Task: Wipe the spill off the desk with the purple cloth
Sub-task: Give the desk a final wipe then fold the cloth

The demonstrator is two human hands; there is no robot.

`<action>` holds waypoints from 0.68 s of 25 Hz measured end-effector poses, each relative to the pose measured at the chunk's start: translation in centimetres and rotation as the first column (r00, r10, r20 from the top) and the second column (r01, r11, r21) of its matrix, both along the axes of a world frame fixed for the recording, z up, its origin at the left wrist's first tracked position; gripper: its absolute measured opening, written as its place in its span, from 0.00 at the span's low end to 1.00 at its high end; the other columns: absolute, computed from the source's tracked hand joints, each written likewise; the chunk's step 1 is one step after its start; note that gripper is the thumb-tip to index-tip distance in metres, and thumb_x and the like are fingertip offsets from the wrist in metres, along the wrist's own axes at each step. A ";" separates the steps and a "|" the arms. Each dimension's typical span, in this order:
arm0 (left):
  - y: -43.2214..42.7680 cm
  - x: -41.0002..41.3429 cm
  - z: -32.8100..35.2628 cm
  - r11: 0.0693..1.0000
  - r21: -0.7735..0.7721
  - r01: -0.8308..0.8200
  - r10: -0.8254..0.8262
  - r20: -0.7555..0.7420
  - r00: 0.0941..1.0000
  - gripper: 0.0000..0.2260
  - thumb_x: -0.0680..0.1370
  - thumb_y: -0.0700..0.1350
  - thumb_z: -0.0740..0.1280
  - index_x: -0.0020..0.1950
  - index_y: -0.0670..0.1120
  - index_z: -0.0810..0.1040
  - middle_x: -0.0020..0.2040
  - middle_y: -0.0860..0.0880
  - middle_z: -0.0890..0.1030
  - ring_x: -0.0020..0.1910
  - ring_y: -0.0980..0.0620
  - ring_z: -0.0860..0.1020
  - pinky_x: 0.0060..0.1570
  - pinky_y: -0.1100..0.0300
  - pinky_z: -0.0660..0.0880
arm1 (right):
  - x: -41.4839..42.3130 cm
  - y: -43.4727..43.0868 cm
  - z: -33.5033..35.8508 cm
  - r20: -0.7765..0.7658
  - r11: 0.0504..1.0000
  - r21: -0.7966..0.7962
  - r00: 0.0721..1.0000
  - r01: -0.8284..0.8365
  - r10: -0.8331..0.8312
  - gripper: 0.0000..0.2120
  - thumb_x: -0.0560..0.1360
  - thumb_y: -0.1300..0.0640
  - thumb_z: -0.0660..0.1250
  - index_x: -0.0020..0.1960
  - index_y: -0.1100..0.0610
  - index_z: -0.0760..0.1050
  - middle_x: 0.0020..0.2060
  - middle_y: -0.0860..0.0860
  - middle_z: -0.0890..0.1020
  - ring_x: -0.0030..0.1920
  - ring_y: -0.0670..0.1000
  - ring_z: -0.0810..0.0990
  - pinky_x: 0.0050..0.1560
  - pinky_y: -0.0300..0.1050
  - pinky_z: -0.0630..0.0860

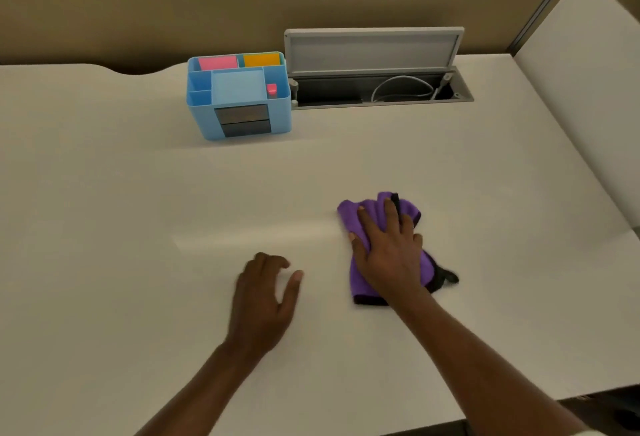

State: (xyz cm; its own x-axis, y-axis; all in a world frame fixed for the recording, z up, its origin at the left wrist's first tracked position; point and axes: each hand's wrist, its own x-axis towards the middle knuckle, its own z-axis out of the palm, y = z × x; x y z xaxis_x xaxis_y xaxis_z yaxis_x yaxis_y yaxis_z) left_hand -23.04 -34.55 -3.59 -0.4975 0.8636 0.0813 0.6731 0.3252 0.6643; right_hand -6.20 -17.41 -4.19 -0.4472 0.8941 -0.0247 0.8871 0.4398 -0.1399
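A crumpled purple cloth with a dark edge lies on the white desk, right of centre. My right hand presses flat on top of the cloth, fingers spread and gripping its folds. A faint wet streak runs across the desk to the left of the cloth. My left hand rests on the desk to the left of the cloth, fingers loosely curled and apart, holding nothing.
A blue desk organiser with pink and orange notes stands at the back. Beside it on the right, an open cable hatch with its lid raised holds a white cable. A second desk adjoins on the right. The near desk edge runs at lower right.
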 end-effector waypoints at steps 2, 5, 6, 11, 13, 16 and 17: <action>3.3 4.1 1.0 0.996 -0.079 0.052 -0.035 0.200 0.979 0.19 0.79 0.59 0.63 0.63 0.48 0.76 0.55 0.51 0.78 0.51 0.51 0.78 0.49 0.58 0.75 | 0.8 -1.9 0.6 -0.103 0.998 -0.068 0.994 0.011 -0.018 0.28 0.82 0.38 0.58 0.79 0.46 0.66 0.79 0.59 0.64 0.72 0.68 0.67 0.61 0.62 0.75; 7.5 7.2 1.9 0.972 -0.236 0.014 0.054 0.283 0.958 0.25 0.78 0.60 0.67 0.67 0.46 0.74 0.59 0.47 0.79 0.55 0.49 0.79 0.51 0.58 0.76 | 2.9 -2.8 1.7 -0.291 0.958 -0.241 0.931 0.153 -0.222 0.34 0.79 0.38 0.64 0.81 0.47 0.60 0.77 0.55 0.65 0.71 0.62 0.69 0.60 0.58 0.77; 8.2 7.4 2.0 0.963 -0.271 -0.009 0.088 0.278 0.956 0.25 0.77 0.60 0.69 0.66 0.45 0.75 0.58 0.47 0.78 0.55 0.47 0.79 0.51 0.56 0.77 | 3.5 -2.9 2.1 -0.283 0.934 -0.277 0.910 0.224 -0.302 0.38 0.78 0.37 0.66 0.81 0.49 0.58 0.75 0.56 0.67 0.69 0.61 0.72 0.58 0.56 0.78; 9.9 7.2 2.3 0.919 -0.394 -0.013 0.125 0.260 0.957 0.11 0.77 0.53 0.69 0.47 0.46 0.76 0.43 0.51 0.79 0.45 0.47 0.80 0.42 0.57 0.73 | 3.6 -3.1 3.1 -0.280 0.847 -0.451 0.857 0.281 -0.433 0.36 0.77 0.49 0.71 0.79 0.56 0.59 0.64 0.56 0.75 0.56 0.57 0.81 0.50 0.47 0.78; 10.0 7.1 2.5 0.918 -0.396 0.006 0.141 0.339 0.930 0.11 0.77 0.48 0.68 0.38 0.44 0.74 0.34 0.51 0.76 0.37 0.49 0.76 0.36 0.57 0.70 | 4.1 -2.5 3.7 -0.353 0.780 -0.559 0.770 0.282 -0.531 0.30 0.75 0.53 0.71 0.75 0.56 0.66 0.54 0.50 0.79 0.50 0.51 0.81 0.43 0.41 0.75; 10.4 6.5 3.6 0.924 -0.382 0.001 0.239 0.581 0.778 0.11 0.77 0.45 0.67 0.44 0.37 0.79 0.37 0.45 0.79 0.36 0.49 0.75 0.38 0.54 0.71 | 6.8 -1.5 4.6 -0.411 0.579 -0.790 0.529 0.199 -0.743 0.27 0.75 0.54 0.73 0.72 0.52 0.69 0.52 0.47 0.82 0.48 0.49 0.83 0.43 0.43 0.79; 10.5 6.4 4.1 0.929 -0.369 0.011 0.254 0.661 0.707 0.10 0.78 0.45 0.67 0.46 0.37 0.80 0.40 0.43 0.82 0.38 0.48 0.77 0.40 0.53 0.73 | 7.8 -1.3 4.9 -0.396 0.491 -0.860 0.425 0.138 -0.814 0.26 0.75 0.54 0.73 0.71 0.52 0.71 0.53 0.50 0.84 0.49 0.52 0.85 0.45 0.46 0.82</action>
